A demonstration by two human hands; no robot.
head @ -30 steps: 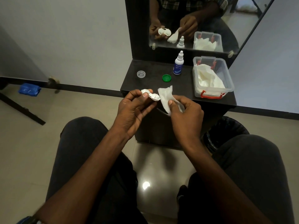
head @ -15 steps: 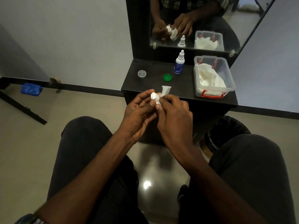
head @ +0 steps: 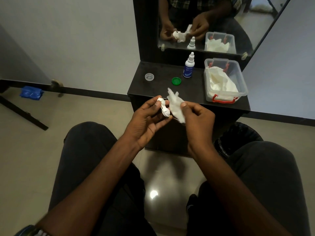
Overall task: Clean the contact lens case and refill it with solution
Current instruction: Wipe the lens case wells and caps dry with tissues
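My left hand [head: 146, 121] pinches a white contact lens case [head: 44, 109] between thumb and fingers, just in front of the black table's edge. A crumpled white tissue [head: 175, 106] is held in my right hand [head: 196, 121], right beside the case. On the black table [head: 158, 89] a white solution bottle with a blue label [head: 188, 67] stands upright. A green cap [head: 176, 81] and a clear cap [head: 149, 77] lie apart on the table.
A clear plastic box with red latches [head: 225, 80] holds white tissues at the table's right. A mirror [head: 204, 23] rises behind the table. A black bin [head: 238, 135] sits by my right knee. A blue object [head: 30, 93] lies on the floor at left.
Half a second ago the tissue was pressed against the case with both hands together. Now my right hand has drawn the tissue a little to the right, and the case shows again.
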